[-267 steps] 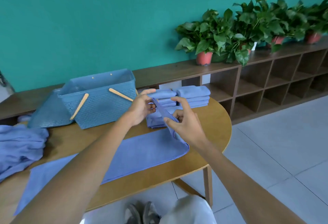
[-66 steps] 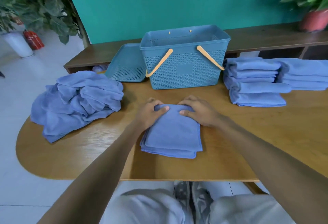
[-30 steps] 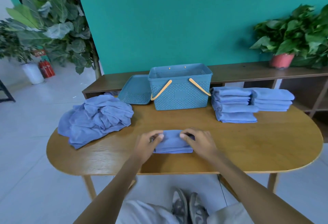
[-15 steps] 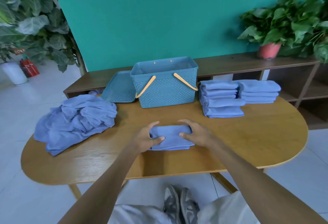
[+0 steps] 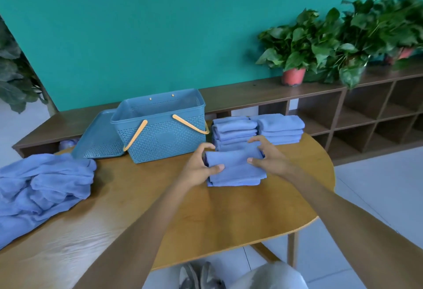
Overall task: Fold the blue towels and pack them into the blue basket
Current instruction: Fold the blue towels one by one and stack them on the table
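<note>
One basket [image 5: 163, 128] with two handles [image 5: 135, 134] is seen, and one lid [image 5: 98, 136] beside it. Two stacks [image 5: 234, 131] of folded towels are counted, plus one folded towel [image 5: 235, 168] held by two hands [image 5: 198, 169]. One heap [image 5: 43, 181] of unfolded towels is present. One table [image 5: 229, 220] is seen. The pots [image 5: 293, 76] cannot be counted exactly.

Bright even daylight, soft shadows on table [image 5: 229, 215]; plants [image 5: 377, 25] blurred, wide-angle edge warp.
</note>
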